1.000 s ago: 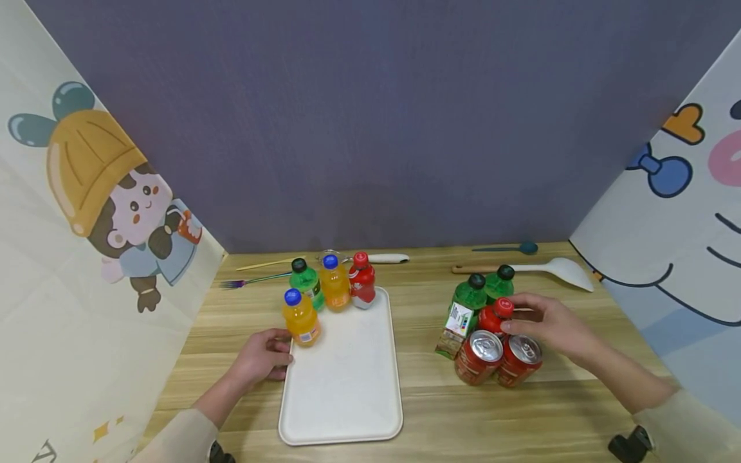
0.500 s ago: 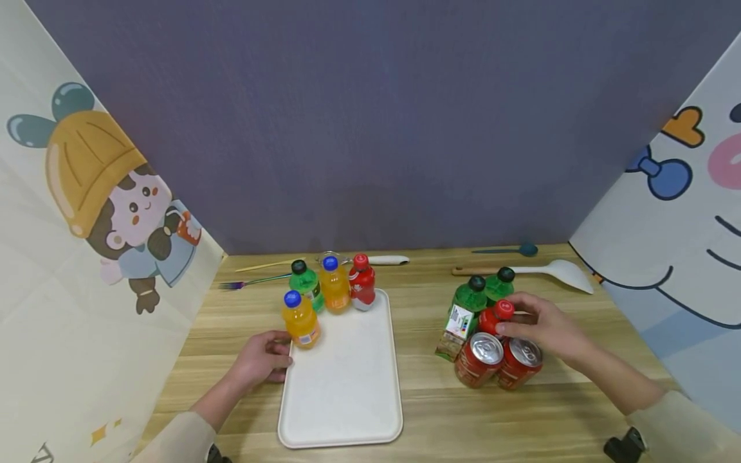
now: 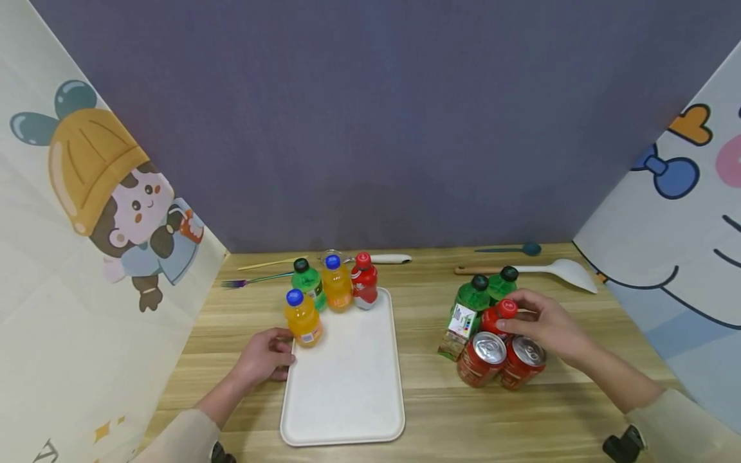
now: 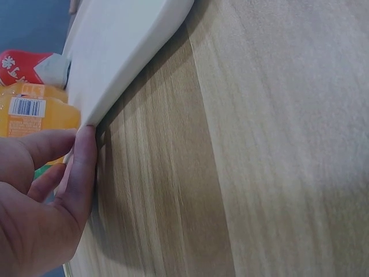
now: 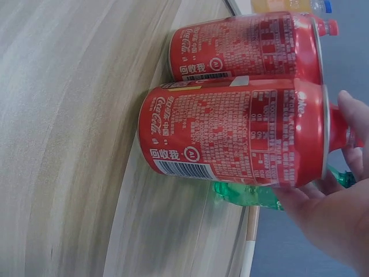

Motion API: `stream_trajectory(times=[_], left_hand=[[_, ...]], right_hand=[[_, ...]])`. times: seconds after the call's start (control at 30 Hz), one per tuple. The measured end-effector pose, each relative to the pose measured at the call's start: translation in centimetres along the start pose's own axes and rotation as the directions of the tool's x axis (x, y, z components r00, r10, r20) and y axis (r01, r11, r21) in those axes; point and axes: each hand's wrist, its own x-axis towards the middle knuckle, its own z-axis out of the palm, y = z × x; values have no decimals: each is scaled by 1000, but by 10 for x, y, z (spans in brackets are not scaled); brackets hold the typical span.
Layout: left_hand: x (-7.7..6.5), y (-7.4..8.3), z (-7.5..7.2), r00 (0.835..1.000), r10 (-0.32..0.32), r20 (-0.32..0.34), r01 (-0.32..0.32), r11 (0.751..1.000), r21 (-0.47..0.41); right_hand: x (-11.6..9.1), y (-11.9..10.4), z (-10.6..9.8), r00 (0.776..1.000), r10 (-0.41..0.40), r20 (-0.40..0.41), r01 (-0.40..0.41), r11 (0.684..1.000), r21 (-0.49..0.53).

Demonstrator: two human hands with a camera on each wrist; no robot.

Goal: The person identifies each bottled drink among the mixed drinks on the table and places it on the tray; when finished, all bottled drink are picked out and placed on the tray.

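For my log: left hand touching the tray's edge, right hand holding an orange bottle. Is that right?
Not quite: the head view shows the right hand holding a red bottle. The left hand is touching the edge of the tray, as you said.

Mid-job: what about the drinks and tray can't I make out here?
Red-capped red plastic bottle behind two red metal cans: base hidden by them, head view.
Rear right black-capped green plastic bottle: base hidden behind that red one, head view.
White rectangular tray: part cut off by left wrist view's top edge.
White-and-brown boxy carton: print too small, head view.
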Motion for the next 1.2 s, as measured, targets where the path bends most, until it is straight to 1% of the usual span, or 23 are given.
stream_trajectory(times=[0.33, 0.5, 0.6, 0.8, 0.87, 1.1, 1.2], left_hand=[[0, 1, 0, 1000, -9, 10, 9, 1000, -1], [0, 2, 1, 1000, -7, 13, 7, 1000, 2], [0, 2, 1, 1000, -6, 15, 6, 1000, 4], [0, 3, -2, 1000, -12, 12, 11, 1000, 8], [0, 3, -2, 1000, -10, 14, 10, 1000, 13], [0, 4, -2, 1000, -8, 19, 7, 1000, 23], [-1, 6, -2, 1000, -12, 20, 12, 1000, 27]], right_hand=[[-1, 4, -1, 999, -41, -28, 41, 999, -2], [-2, 1, -5, 998, -43, -51, 42, 999, -20], [-3, -5, -8, 997, -47, -62, 45, 999, -22], [-1, -21, -15, 992, -117, -50, 119, 992, 40], [-1, -28, -18, 991, -128, -48, 130, 991, 39], [-5, -51, -29, 992, -108, -71, 106, 994, -34], [-6, -63, -35, 990, -118, -77, 111, 990, -81]])
